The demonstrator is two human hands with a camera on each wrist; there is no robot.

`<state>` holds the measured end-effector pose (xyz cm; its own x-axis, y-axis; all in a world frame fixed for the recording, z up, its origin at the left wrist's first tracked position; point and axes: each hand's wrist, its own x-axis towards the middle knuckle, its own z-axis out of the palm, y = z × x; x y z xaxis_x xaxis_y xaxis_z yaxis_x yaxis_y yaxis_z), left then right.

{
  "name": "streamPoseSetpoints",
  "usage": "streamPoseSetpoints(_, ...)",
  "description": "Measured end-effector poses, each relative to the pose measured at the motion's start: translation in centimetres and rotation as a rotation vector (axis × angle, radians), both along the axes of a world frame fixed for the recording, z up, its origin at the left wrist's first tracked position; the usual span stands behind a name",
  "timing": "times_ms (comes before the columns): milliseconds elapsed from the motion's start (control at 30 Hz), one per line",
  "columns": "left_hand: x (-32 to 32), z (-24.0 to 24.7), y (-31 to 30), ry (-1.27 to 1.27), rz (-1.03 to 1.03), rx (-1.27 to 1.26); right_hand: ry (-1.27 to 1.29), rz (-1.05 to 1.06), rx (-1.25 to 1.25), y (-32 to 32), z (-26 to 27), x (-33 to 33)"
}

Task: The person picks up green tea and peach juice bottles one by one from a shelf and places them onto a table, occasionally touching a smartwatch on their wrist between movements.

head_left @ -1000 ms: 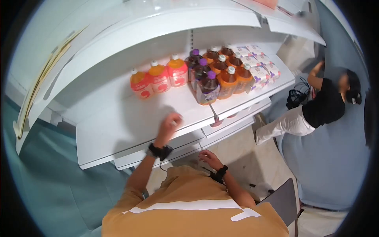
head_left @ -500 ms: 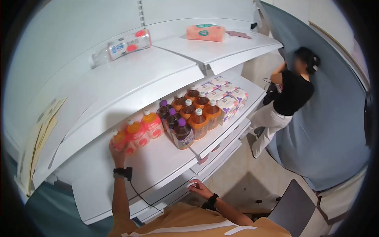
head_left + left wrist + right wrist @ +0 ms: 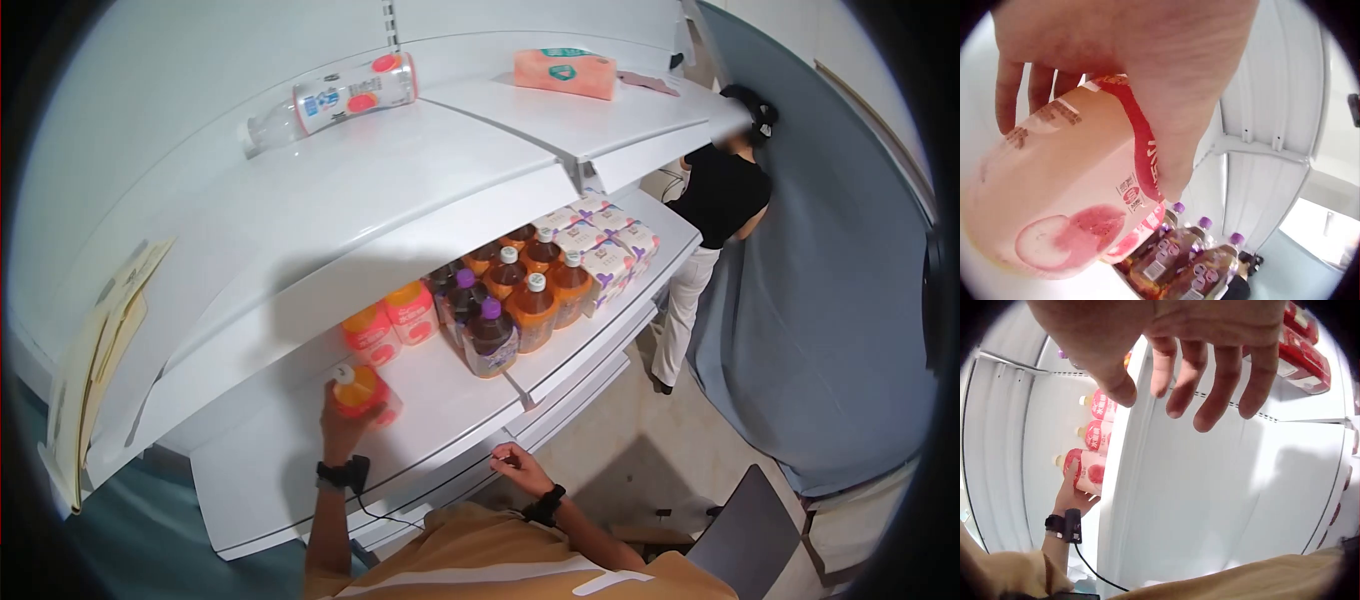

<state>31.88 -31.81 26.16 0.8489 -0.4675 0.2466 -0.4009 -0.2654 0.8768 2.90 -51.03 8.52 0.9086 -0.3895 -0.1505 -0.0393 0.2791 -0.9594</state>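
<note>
My left hand (image 3: 345, 425) grips a pink-labelled peach drink bottle (image 3: 362, 390) with a white cap, over the left part of the middle shelf. In the left wrist view, the thumb and fingers wrap the bottle's upper body (image 3: 1066, 187), which is tilted. Two matching pink bottles (image 3: 371, 337) stand just behind it, partly under the upper shelf's edge. My right hand (image 3: 518, 468) hangs in front of the lower shelves, holding nothing. Its fingers (image 3: 1227, 381) are spread and loosely bent in the right wrist view.
Purple-capped bottles (image 3: 492, 348), amber drink bottles (image 3: 535, 318) and white tissue packs (image 3: 608, 265) stand to the right. Above, the upper shelf (image 3: 400, 200) carries a lying empty bottle (image 3: 355, 98) and a pink tissue pack (image 3: 565, 75). Another person (image 3: 722, 195) stands at the right.
My left hand reached from above the shelf front to the leftmost pink bottle, gripped it and drew it forward, away from the other two. The head view tilted up; the other person turned.
</note>
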Motion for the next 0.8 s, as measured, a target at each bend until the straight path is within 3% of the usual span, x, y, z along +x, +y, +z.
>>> streamPoseSetpoints(233, -5.7, -0.6, -1.7, -0.036, -0.057, 0.049, -0.157, 0.056, -0.274, 0.4, 11.7, 4.7)
streamPoseSetpoints(300, -6.6, 0.5, -2.9, -0.025, -0.127, 0.058, -0.208, 0.05, -0.362, 0.1, 12.7, 6.2)
streamPoseSetpoints(433, -7.4, -0.2, -4.6, 0.122, -0.358, -0.052, -0.305, -0.006, -0.607, -0.5, 13.0, 6.2)
streamPoseSetpoints(533, -9.8, -1.1, -5.3, 0.27, -0.399, -0.091, -0.318, 0.012, -0.45, -1.1, 13.8, 3.6)
streamPoseSetpoints(633, -11.7, -4.5, -5.6, 0.31, -0.549, -0.156, -0.226, -0.053, -0.519, -1.1, 12.9, 1.2)
streamPoseSetpoints(733, -16.0, -3.2, -8.3, 0.352, -0.73, -0.086, -0.1, -0.141, -0.443, -0.9, 12.4, -2.9)
streamPoseSetpoints(767, -16.6, -4.4, -9.3, 0.306, -0.794, -0.043, -0.052, -0.169, -0.411, -1.0, 11.4, -4.4)
streamPoseSetpoints(800, -17.3, -6.6, -10.6, 0.417, -0.825, 0.034, 0.012, -0.223, -0.425, -0.9, 10.2, -6.1)
